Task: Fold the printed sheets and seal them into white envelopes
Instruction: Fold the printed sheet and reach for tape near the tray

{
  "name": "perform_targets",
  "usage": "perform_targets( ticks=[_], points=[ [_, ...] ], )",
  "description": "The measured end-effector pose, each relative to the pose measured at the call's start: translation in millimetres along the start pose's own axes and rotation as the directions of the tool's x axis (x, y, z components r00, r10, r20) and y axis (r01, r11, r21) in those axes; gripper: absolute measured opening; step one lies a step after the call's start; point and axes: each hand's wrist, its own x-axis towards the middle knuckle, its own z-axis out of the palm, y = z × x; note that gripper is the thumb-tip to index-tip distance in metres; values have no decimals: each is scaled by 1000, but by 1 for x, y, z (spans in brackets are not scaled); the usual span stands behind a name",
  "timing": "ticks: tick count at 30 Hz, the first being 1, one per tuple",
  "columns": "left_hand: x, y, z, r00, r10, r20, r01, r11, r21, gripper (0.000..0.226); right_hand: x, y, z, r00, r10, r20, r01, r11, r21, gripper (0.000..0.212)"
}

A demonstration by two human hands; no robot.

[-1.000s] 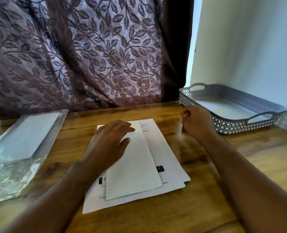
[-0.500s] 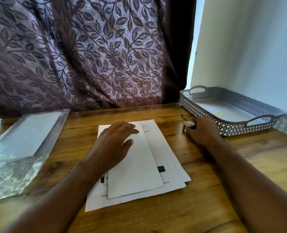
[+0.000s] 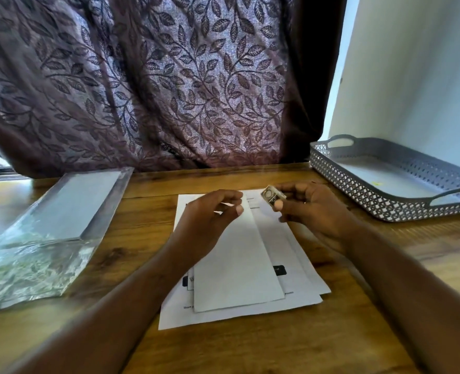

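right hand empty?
No, the right hand grips a small silvery object above the sheets.

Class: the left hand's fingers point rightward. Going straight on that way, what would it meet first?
The left hand would likely meet the small silvery object pinched by the right hand, or its thumb; depth is unclear.

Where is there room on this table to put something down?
Bare tabletop lies between the clear plastic pack and the printed sheets, behind the sheets to the curtain, and in front of the grey tray. The middle is crowded: white envelope, left hand, right hand.
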Motion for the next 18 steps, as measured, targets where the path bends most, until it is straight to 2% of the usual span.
perform_targets(
  ticks=[4,7,10,13,18],
  points=[
    [-1,8,5,999,-36,9,37,995,-93,31,-1,0,16,992,-45,114,47,999,-12,43],
    [-1,8,6,999,-34,18,35,996,-82,34,-2,1,22,985,-67,157,77,995,-60,54],
    [-2,8,6,1000,-18,19,19,999,-36,39,0,2,24,989,-63,136,73,995,-69,62],
    [-3,9,6,1000,18,2,-18,1000,14,45,-2,1,26,989,-83,119,87,996,-32,58],
    [-5,11,6,1000,4,12,-4,1000,-23,49,-3,-2,27,989,-96,116,103,993,-56,47]
  ],
)
